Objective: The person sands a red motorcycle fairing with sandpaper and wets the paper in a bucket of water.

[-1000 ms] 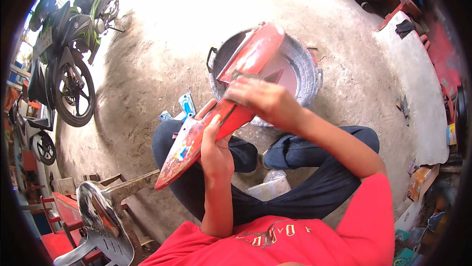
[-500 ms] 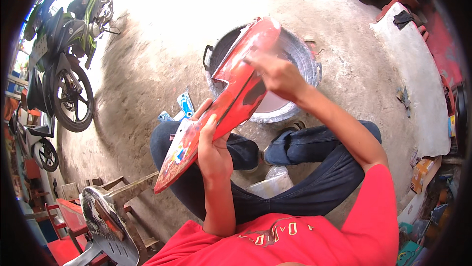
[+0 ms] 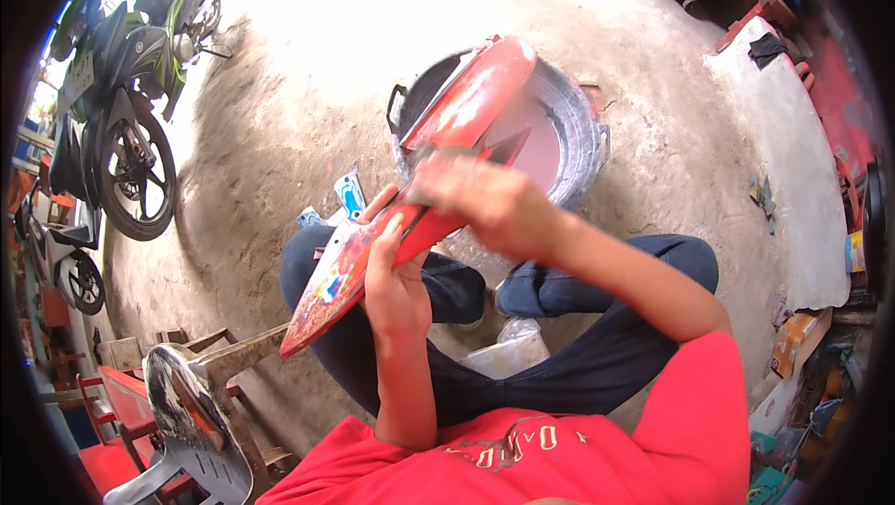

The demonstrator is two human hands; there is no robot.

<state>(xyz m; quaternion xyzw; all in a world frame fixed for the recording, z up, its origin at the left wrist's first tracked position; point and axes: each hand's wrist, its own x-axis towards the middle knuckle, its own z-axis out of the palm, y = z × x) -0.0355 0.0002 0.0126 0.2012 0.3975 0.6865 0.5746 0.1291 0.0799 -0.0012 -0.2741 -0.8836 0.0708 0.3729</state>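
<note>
A long red motorcycle body panel (image 3: 485,85) slants from above the basin down toward my left knee. Its lower end is worn, with patches of white, blue and yellow. My left hand (image 3: 396,290) grips this lower part from beneath, thumb on top. Across the middle of the panel lies my right hand (image 3: 494,207), blurred by motion, fingers bent and pressing down. Under them shows a dark grey piece that looks like sandpaper (image 3: 447,152). Behind the panel stands a round grey metal basin (image 3: 585,146) with side handles, holding cloudy pinkish water.
Blue-and-white pieces (image 3: 350,195) lie on the concrete floor beside my left knee. A plastic-wrapped block (image 3: 508,351) sits between my legs. A worn plastic chair (image 3: 200,430) is at lower left, and motorcycles (image 3: 130,141) are parked farther left. A pale slab (image 3: 783,169) runs along the right.
My right hand has moved down and left along the panel, from its upper part to its middle near my left hand. The panel has shifted slightly; my left hand keeps its hold.
</note>
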